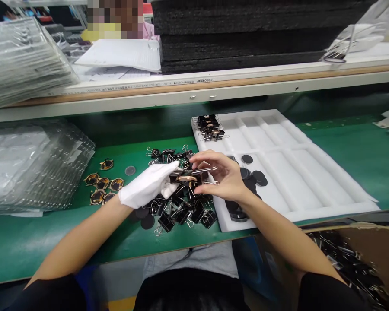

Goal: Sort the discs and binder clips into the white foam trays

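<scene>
In a white glove, my left hand (147,183) is closed on a gold-rimmed watch case (186,178), seen edge-on above the heap. My bare right hand (230,175) curls around the silver handles of a binder clip (207,171) at the right side of that case; the exact finger contact is partly hidden. Below both hands lies a pile of black binder clips (181,212). More gold watch cases (102,183) lie left of my gloved hand, near a clear round disc (130,170). Black discs (259,178) rest beside my right wrist.
A white foam tray (298,172) holds a clipped stack (209,128) in its far left corner. Clear plastic trays (35,166) are stacked at left. A shelf edge (181,95) crosses behind, bearing black foam (246,34). A box of binder clips (350,259) stands lower right.
</scene>
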Demonstrator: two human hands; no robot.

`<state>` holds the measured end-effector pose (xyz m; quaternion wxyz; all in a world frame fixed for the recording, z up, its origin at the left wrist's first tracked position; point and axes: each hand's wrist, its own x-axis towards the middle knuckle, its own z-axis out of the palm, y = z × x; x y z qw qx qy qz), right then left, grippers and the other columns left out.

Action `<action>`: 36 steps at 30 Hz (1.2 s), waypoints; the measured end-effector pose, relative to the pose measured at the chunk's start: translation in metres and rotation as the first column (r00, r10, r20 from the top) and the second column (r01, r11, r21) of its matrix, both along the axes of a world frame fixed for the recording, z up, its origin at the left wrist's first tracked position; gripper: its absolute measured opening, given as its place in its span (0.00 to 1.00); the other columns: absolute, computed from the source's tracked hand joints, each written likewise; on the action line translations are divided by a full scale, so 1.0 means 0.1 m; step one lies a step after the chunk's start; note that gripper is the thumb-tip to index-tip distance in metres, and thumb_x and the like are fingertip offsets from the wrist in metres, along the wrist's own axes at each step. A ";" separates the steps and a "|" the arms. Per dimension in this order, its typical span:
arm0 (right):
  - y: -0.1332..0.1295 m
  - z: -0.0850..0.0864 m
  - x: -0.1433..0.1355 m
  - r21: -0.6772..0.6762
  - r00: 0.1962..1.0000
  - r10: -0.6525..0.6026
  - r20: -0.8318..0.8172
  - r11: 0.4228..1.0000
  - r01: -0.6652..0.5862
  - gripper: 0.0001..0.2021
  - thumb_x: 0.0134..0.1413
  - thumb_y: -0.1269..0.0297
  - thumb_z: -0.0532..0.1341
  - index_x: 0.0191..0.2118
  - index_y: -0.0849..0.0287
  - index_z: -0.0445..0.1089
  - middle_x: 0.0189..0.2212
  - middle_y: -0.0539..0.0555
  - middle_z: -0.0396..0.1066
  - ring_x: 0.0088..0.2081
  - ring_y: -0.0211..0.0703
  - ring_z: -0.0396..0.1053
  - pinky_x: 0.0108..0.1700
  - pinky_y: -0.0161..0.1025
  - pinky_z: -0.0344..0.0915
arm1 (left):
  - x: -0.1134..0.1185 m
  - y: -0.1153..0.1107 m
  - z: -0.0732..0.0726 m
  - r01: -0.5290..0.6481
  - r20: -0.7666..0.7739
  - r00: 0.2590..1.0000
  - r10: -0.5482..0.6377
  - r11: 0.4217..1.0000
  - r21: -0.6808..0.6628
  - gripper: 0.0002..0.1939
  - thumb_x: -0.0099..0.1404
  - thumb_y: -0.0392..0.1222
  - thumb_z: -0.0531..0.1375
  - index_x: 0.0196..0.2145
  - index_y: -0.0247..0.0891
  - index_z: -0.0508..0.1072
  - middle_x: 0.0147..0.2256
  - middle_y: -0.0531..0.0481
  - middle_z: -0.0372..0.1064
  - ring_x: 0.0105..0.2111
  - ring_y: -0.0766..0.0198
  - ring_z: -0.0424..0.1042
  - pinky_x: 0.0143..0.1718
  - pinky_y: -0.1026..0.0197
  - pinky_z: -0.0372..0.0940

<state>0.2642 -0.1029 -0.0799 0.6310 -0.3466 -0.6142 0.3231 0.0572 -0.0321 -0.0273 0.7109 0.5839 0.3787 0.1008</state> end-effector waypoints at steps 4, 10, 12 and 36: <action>0.01 0.02 0.07 0.151 1.000 -0.019 0.015 0.988 0.016 0.12 0.49 0.64 0.77 0.41 0.49 0.81 0.38 0.52 0.82 0.44 0.50 0.80 0.51 0.53 0.77 | -0.07 0.01 0.03 -0.001 -0.029 1.000 0.004 0.993 0.116 0.24 0.69 0.64 0.59 0.32 0.39 0.69 0.19 0.56 0.62 0.17 0.70 0.58 0.20 0.63 0.53; 0.00 0.39 0.22 -0.249 0.950 0.262 0.172 0.944 -0.215 0.35 0.48 0.52 0.77 0.62 0.49 0.72 0.64 0.59 0.70 0.57 0.54 0.75 0.49 0.48 0.79 | -0.12 0.00 0.09 -0.052 -0.072 0.991 0.109 0.838 0.544 0.18 0.72 0.59 0.57 0.41 0.41 0.75 0.33 0.51 0.77 0.27 0.63 0.73 0.30 0.61 0.68; 0.04 0.47 0.21 -0.408 0.919 0.369 0.140 0.867 -0.286 0.32 0.56 0.49 0.71 0.63 0.52 0.70 0.61 0.61 0.73 0.52 0.51 0.78 0.44 0.44 0.79 | -0.12 -0.05 0.10 -0.031 -0.109 0.982 0.153 0.703 0.711 0.18 0.73 0.57 0.56 0.47 0.43 0.77 0.42 0.50 0.80 0.35 0.60 0.78 0.38 0.60 0.72; 0.93 -0.30 1.49 -0.046 0.538 -0.209 0.817 0.906 0.421 0.10 0.60 0.63 0.63 0.44 0.57 0.81 0.44 0.62 0.75 0.50 0.60 0.69 0.57 0.60 0.63 | -0.27 0.18 0.26 0.232 -0.307 0.946 0.107 0.440 0.868 0.27 0.75 0.59 0.51 0.60 0.41 0.73 0.59 0.46 0.74 0.58 0.54 0.73 0.63 0.52 0.65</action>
